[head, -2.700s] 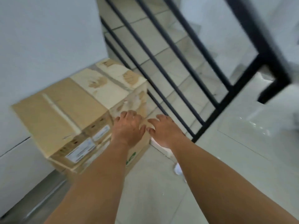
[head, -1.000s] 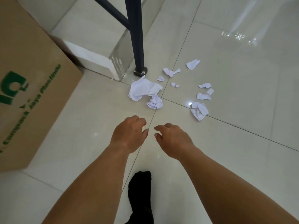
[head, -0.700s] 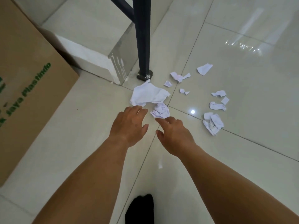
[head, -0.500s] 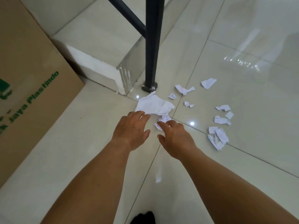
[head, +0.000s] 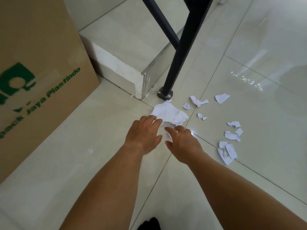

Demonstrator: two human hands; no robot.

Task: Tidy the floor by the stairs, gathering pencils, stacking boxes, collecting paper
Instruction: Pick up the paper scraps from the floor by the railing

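Observation:
A large crumpled white paper [head: 169,112] lies on the tiled floor by the foot of the black railing post [head: 181,52]. My left hand [head: 143,135] is open, its fingertips at the paper's near edge. My right hand [head: 182,141] is open beside it, covering most of a small crumpled wad [head: 169,134]. Several torn paper scraps [head: 227,151] are scattered to the right, among them a flat piece [head: 221,98] and a twisted one [head: 197,101]. A brown cardboard box [head: 38,72] with green print stands at the left.
A white step edge [head: 119,70] rises behind the box, with the slanted railing bar [head: 159,19] above it. Glossy tiles [head: 265,55] stretch to the right. A dark sock tip [head: 149,224] shows at the bottom edge.
I turned from the stacked boxes down to the floor. Both hands have moved forward to the paper pile; my right hand now covers the small wad, my left touches the big sheet.

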